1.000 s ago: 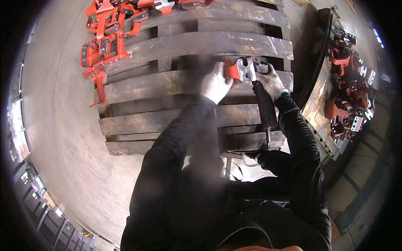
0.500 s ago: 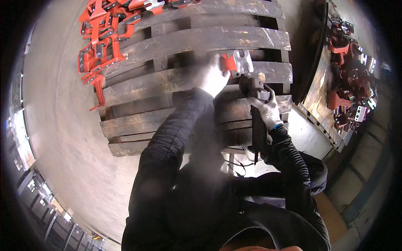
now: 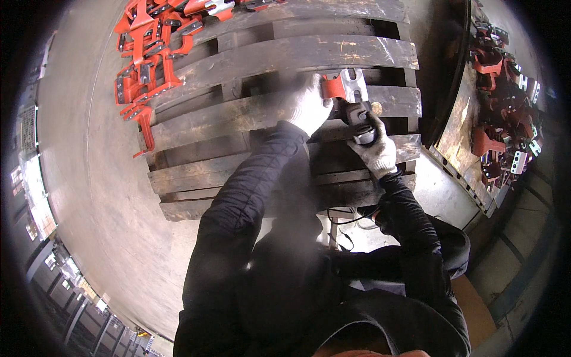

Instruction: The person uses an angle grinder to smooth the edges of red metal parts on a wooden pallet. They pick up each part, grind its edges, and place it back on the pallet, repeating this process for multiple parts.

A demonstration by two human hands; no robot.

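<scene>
Left hand (image 3: 307,108) holds bracket (image 3: 343,87) near pallet (image 3: 250,119) right edge; right hand (image 3: 376,152) grips grinder (image 3: 358,117).

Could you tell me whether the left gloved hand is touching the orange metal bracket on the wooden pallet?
Touching. The head view shows the left gloved hand pressed against the orange metal bracket with no gap between them.

Left hand (image 3: 307,108) sits on the pallet (image 3: 250,119), touching the bracket (image 3: 344,87) just to its right. Right hand (image 3: 376,150) lies nearer the body, the grinder (image 3: 358,116) between it and the bracket. A heap of brackets (image 3: 148,53) lies far left of both hands.
</scene>
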